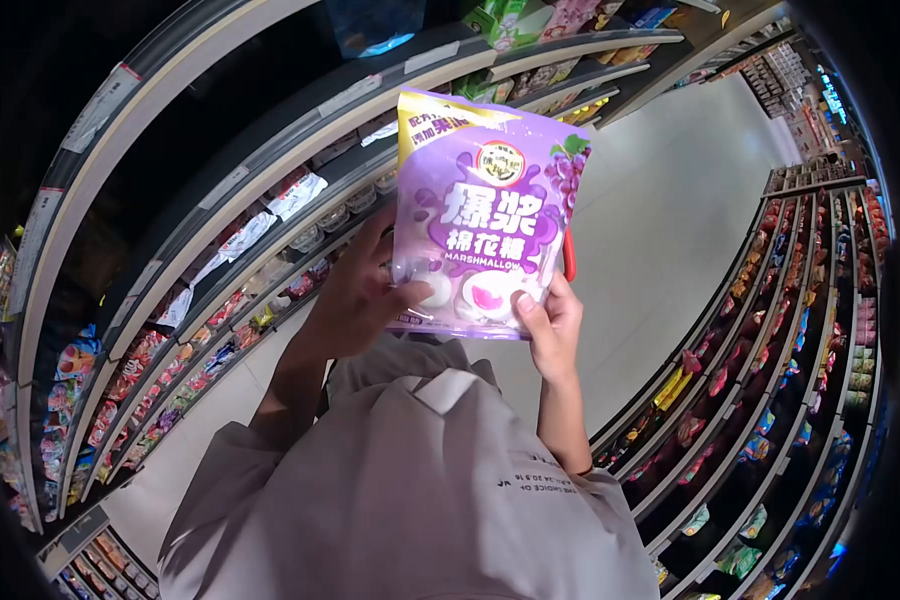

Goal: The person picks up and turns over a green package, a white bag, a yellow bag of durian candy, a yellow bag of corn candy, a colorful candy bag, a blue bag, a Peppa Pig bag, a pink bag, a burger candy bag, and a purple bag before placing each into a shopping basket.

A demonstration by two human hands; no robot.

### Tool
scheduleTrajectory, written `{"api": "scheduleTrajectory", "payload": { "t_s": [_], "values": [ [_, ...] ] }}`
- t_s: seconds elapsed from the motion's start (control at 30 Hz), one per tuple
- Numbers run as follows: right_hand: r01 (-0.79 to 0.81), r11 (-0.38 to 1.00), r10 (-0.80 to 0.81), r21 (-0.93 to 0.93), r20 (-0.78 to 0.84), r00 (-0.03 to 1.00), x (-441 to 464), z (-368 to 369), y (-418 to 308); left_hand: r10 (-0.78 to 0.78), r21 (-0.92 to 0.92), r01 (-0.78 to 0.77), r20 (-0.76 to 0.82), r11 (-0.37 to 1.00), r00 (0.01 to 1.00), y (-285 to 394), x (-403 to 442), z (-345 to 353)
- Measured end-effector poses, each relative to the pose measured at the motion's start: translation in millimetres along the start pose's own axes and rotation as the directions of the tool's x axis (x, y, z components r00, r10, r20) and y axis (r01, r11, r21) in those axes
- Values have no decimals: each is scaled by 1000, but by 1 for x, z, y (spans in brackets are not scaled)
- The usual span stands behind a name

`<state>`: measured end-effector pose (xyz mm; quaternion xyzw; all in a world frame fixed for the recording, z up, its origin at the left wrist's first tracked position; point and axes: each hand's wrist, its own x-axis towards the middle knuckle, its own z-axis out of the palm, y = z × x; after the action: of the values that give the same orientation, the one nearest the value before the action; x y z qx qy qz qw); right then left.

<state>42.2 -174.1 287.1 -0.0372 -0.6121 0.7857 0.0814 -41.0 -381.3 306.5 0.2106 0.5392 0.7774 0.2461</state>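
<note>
A purple bag of marshmallows [485,220], printed with grapes and white lettering, is held upright in front of me, its printed face toward the camera. My left hand [370,290] grips its lower left side, thumb across the front and fingers mostly hidden behind. At the lower right corner, my right hand [553,320] is closed on the bag, thumb pressed on the front. A bit of something red [570,257] shows just behind the bag above my right hand; I cannot make out what it is.
Curved by the lens, a shelf rack [150,265] with packaged snacks runs close along my left. Another rack [750,390] of colourful packets stands on the right. Between them lies the pale aisle floor [660,200]. More shelves [780,85] stand at the far end.
</note>
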Motion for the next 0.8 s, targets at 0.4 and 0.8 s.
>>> {"api": "scheduleTrajectory", "payload": {
  "t_s": [0.4,0.8],
  "values": [
    [-115,991,117,74,-27,993,20,-36,10,-159,94,161,-23,983,987,-20,26,21],
    [-146,972,166,187,-97,981,26,-54,32,-139,86,144,-58,986,989,-53,41,23]
  ]
}}
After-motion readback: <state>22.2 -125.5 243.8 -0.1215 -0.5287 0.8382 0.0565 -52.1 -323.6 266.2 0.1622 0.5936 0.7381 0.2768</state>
